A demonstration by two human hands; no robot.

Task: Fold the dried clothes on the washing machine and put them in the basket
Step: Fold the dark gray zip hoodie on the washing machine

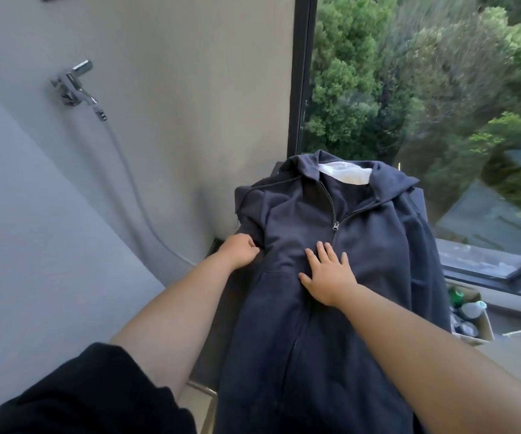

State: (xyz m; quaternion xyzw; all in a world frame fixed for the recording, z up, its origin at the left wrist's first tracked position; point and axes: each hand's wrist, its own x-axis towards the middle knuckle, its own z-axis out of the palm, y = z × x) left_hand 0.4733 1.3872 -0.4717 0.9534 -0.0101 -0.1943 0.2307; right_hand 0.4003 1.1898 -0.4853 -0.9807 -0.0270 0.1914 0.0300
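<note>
While the navy hoodie point(362, 233) is pressed by the right hand point(328, 277), grip apart, its edge is clamped by the left hand point(240, 250).

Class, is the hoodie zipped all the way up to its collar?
No, the zip slider sits mid-chest on the hoodie, the collar spread open above it.

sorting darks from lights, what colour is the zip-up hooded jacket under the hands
Dark navy blue zip-up hooded jacket, clearest in the head view.

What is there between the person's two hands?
Only dark blue fabric of the zip hoodie: the left hand grips its side, the right hand lies flat on its front. The head view shows it.
</note>
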